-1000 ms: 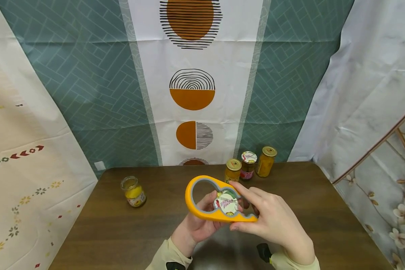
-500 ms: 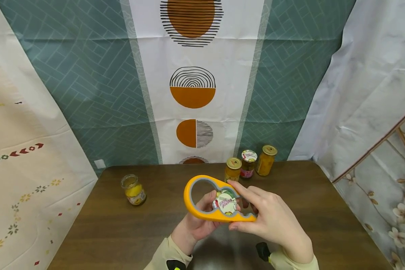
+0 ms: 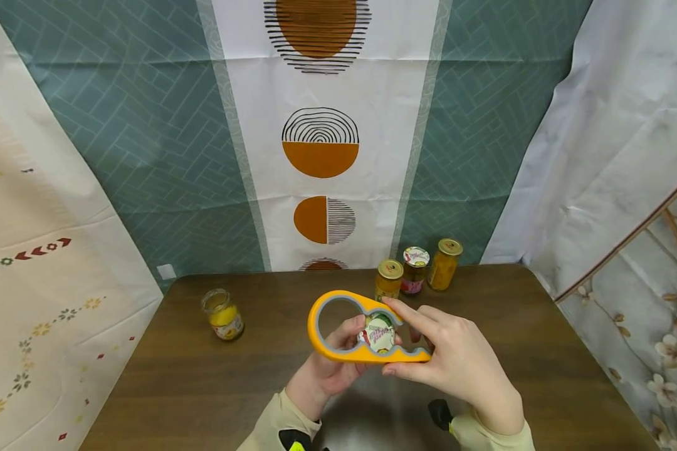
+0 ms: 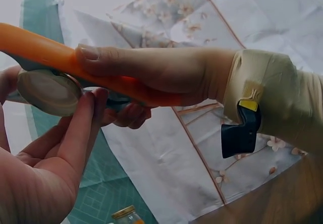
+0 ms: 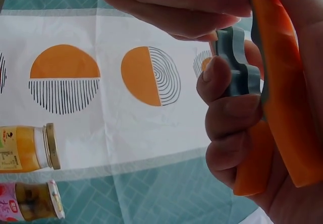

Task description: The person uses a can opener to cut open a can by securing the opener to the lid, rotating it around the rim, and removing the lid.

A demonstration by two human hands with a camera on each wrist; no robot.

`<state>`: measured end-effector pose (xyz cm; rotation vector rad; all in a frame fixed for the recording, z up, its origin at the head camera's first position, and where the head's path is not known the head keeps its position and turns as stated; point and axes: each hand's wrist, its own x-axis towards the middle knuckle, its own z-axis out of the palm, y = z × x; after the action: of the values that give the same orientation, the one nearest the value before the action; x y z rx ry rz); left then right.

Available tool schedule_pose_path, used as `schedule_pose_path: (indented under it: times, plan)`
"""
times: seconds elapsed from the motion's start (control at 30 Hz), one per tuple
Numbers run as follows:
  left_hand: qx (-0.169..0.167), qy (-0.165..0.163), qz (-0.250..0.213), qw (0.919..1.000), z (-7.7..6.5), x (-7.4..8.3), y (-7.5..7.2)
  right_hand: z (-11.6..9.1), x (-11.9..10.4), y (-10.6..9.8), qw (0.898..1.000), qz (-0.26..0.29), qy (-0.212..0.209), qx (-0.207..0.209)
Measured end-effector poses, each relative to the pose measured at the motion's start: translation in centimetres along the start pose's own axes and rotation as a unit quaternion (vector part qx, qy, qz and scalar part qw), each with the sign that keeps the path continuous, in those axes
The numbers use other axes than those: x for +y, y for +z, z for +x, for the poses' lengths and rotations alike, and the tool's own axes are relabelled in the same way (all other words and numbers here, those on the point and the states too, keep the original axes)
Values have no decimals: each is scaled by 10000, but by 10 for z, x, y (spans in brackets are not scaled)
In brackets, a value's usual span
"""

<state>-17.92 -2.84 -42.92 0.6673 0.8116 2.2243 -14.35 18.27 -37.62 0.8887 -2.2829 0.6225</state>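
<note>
My right hand (image 3: 457, 357) grips the two handles of an orange jar opener (image 3: 318, 319) with a grey ridged lining, held up over the table. Within the opener's ridged jaws sits a loose round jar lid (image 3: 379, 334), its white printed top turned up. My left hand (image 3: 333, 369) reaches in from below and pinches the lid by its edge, thumb at its left side. The left wrist view shows the underside of the lid (image 4: 48, 92) with no jar beneath it. A glass jar (image 3: 224, 316) of yellow fruit stands without a lid at the table's left.
Behind the opener stand several lidded jars: a yellow one (image 3: 389, 279), a dark one with a pink label (image 3: 414, 270) and another yellow one (image 3: 445, 264). The brown wooden table (image 3: 203, 401) meets hanging patterned cloths (image 3: 175, 156) at its back edge.
The opener and lid have tilted very slightly, the opener's lower handle now lying more level. Both hands keep the same hold, and the jars have not moved.
</note>
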Motion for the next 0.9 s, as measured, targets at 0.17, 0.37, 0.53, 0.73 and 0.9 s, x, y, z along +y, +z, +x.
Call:
schedule_pose_path:
  times: [0.17,0.37,0.53,0.73,0.9]
  plan:
    - [302,-36,220,9993,1,2,-2,-1,4,-1,9998,-122,-21,165]
    - [566,174,513,9969,-4,3,-10,-2,7,-1,9989,-316,199,280]
    - [538,402,691,9954,-5,8,-19,2,10,-4,9983,-412,310,287]
    - [1002,312,772,9915,-12,13,-25,-1,7,-5,9967,-527,562,255]
    - [1332,167,1326,9820,-26,21,-36,-4,6,-6,9946,-598,775,342]
